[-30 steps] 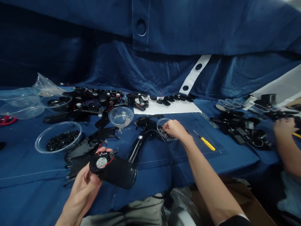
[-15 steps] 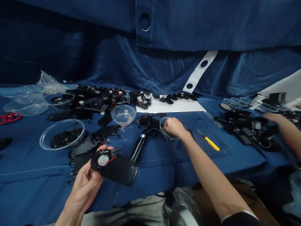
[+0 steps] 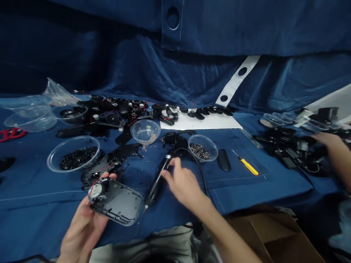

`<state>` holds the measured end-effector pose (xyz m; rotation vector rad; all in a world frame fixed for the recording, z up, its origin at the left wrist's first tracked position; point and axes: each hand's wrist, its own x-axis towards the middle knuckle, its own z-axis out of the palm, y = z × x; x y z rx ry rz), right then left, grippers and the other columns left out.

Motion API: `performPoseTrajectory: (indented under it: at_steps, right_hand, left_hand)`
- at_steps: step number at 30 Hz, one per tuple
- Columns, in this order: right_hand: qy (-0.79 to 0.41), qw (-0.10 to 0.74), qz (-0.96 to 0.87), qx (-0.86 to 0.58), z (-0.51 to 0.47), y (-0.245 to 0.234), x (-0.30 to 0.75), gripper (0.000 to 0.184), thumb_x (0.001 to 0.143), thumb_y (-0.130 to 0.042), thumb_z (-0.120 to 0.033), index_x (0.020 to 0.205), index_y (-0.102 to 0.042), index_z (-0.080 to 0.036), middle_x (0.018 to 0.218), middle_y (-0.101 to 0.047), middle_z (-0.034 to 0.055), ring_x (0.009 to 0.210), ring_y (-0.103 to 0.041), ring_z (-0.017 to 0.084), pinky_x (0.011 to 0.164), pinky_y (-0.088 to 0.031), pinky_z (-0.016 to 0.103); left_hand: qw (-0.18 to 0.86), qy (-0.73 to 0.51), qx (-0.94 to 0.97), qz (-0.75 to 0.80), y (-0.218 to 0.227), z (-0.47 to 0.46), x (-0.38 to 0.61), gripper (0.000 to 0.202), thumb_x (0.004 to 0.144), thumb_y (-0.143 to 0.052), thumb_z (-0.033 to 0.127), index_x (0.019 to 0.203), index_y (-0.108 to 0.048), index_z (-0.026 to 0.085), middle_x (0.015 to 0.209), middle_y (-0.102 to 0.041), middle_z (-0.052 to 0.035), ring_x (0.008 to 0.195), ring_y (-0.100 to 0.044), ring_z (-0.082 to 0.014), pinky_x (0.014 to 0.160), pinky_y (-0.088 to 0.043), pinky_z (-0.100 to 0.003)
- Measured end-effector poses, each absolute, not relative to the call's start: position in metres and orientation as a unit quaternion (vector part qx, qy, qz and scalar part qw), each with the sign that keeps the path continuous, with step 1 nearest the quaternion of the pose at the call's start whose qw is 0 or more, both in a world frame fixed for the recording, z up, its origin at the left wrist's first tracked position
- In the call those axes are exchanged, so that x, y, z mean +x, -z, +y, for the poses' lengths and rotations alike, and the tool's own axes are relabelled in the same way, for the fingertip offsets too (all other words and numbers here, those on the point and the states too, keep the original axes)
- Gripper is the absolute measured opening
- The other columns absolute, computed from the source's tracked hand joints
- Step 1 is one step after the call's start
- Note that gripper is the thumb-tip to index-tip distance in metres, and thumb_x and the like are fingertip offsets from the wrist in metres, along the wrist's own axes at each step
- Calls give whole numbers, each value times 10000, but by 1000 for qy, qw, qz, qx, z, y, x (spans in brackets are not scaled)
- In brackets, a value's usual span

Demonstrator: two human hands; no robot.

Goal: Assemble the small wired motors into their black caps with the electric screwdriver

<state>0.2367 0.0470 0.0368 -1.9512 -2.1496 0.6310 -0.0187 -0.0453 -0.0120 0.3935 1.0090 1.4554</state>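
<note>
The right hand (image 3: 182, 186) has left the clear bowl (image 3: 203, 147) of small dark parts and is now spread open just beside a black rotary tool (image 3: 157, 182). The left hand (image 3: 82, 228) curls under a black plastic casing (image 3: 116, 201), gripping it inner side up, with a round speaker (image 3: 96, 191) at its end.

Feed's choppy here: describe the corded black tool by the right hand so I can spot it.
On the blue-covered table, look below the white sheet. The black pen-shaped tool lies slanted beside the right hand. Unlike the flat black casings, it is slim, with a metal band and a cable.
</note>
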Motion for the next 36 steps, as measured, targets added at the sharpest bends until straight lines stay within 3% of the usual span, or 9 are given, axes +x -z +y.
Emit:
performPoseTrajectory:
  at_steps: [3,8,11,16,19,22,27,30,36]
  right_hand:
    - [-245,128,-677,-682,33,-14,204,652,1015,-460,-603,1424,-465,-96,844,-759,173,795,-755,378,723,-508,442]
    - [-374,304,-574,-662,30,14,201,565,839,-704,-404,1331,-472,-252,723,-697,-13,684,-706,263,720,-513,375]
    - [-413,368,-517,-653,20,21,213,699,833,-680,-471,1382,-321,-229,854,-733,4,717,-715,218,673,-556,338]
    - [-588,522,-352,-508,-7,-4,233,654,784,-761,-483,1312,-474,-223,816,-677,-14,674,-679,168,598,-546,277]
    - [-639,546,-350,-413,-23,-29,238,556,884,-715,-424,1341,-415,-324,844,-686,-36,553,-671,154,526,-527,277]
    - [-587,585,-426,-363,-30,-49,245,453,962,-669,-430,1343,-426,-398,876,-681,-37,556,-669,152,527,-540,293]
    - [-414,759,-330,-379,-18,-70,293,262,915,-764,-405,1120,-630,-311,813,-530,-55,672,-561,95,736,-575,281]
    - [-344,778,-292,-438,-5,-66,334,331,734,-854,-186,983,-645,-248,934,-591,-29,888,-636,124,959,-565,361]
    - [-154,797,-281,-512,9,-29,376,582,605,-915,-201,1019,-510,-263,961,-676,-58,916,-710,154,1186,-419,541]
  left_hand:
    - [627,-637,160,420,17,-52,-21,751,761,-835,587,1429,-651,298,1554,-597,-28,1579,-336,-291,1146,-507,-292]
    - [627,-641,178,406,18,-63,-25,686,813,-799,558,1424,-658,281,1606,-540,-28,1583,-320,-301,1105,-537,-261]
    - [628,-643,167,405,23,-66,-33,699,812,-797,573,1436,-648,294,1612,-533,-27,1588,-306,-303,1124,-526,-283]
    - [628,-653,152,396,39,-68,-48,826,754,-801,669,1464,-619,288,1602,-546,-55,1564,-364,-325,1094,-559,-315]
    - [624,-659,144,396,35,-68,-50,825,733,-808,689,1449,-627,321,1570,-582,-29,1548,-393,-341,1111,-559,-369]
    - [607,-655,139,427,20,-67,-49,830,694,-803,732,1408,-657,333,1550,-601,8,1551,-378,-364,1140,-546,-399]
    - [598,-638,142,464,5,-71,-45,900,604,-851,742,1385,-674,331,1567,-583,13,1549,-357,-412,1167,-527,-459]
    - [612,-615,144,476,6,-73,-41,905,599,-846,749,1392,-667,354,1583,-567,27,1548,-366,-406,1123,-569,-434]
    - [653,-622,159,402,15,-68,-33,891,718,-838,640,1498,-571,302,1642,-493,14,1540,-414,-293,1095,-551,-252]
